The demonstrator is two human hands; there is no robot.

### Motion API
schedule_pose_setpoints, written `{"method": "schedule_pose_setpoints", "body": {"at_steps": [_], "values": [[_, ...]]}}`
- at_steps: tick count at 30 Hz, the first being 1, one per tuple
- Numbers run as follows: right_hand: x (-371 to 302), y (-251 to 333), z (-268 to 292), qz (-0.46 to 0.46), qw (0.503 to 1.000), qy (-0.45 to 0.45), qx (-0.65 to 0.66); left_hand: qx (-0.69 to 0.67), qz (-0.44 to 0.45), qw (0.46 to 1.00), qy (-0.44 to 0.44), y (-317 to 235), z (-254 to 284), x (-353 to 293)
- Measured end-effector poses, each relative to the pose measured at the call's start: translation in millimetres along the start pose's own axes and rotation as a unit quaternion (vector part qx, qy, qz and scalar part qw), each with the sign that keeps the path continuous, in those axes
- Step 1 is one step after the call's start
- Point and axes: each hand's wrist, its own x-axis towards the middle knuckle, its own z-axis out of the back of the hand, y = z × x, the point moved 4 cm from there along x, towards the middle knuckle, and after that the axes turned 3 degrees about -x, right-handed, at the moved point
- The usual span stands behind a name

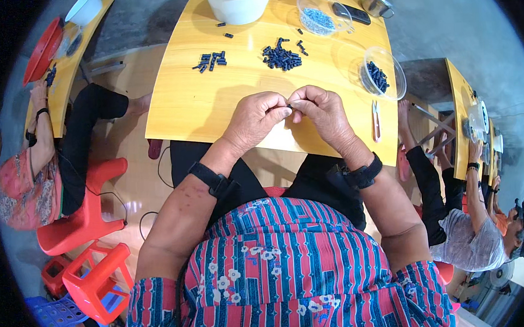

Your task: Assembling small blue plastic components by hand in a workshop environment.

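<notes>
My left hand [258, 119] and my right hand [320, 112] meet over the near part of the yellow table [194, 108]. Thumbs and forefingers of both pinch together on a small black piece [290, 106], mostly covered by the fingertips. Beyond my hands lies a pile of short black cylindrical pieces [281, 58]. A smaller group of the same black pieces [212, 60] is spread to its left, and a few strays lie farther back. To the right, a clear round tub [398, 76] holds more black pieces. Small scissors [376, 122] with pale handles rest near the right edge.
At the back stand a white bucket [236, 9] full of black pieces, a clear bowl [300, 18] of small bluish bits, a dark phone [355, 14] and a metal mug [378, 3]. Other people sit at tables on both sides. Red stools [99, 278] stand at left.
</notes>
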Motion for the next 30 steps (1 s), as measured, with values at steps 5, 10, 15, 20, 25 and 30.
{"method": "schedule_pose_setpoints", "body": {"at_steps": [5,10,15,20,25,30], "values": [[-5.3,-14.2,-2.1,0.059,0.994,-0.090,0.009,-0.005,0.007,1.000,-0.018,1.5,2.6,5.7],[-13.4,-2.9,-6.3,0.193,0.959,-0.128,-0.166,-0.020,0.016,0.999,-0.021,4.2,4.8,3.3],[-13.1,4.7,-11.2,0.263,0.917,-0.130,-0.271,-0.070,0.032,0.997,-0.026,6.5,6.1,3.1],[-12.6,5.3,-15.7,0.254,0.918,-0.129,-0.275,-0.089,0.062,0.994,-0.021,8.4,6.8,2.5],[-8.4,5.4,-16.7,0.279,0.914,-0.109,-0.275,-0.088,0.082,0.993,-0.010,5.9,8.1,2.5],[-6.1,6.7,-16.2,0.293,0.903,-0.088,-0.303,-0.103,0.084,0.991,-0.014,2.9,8.2,3.9]]}}
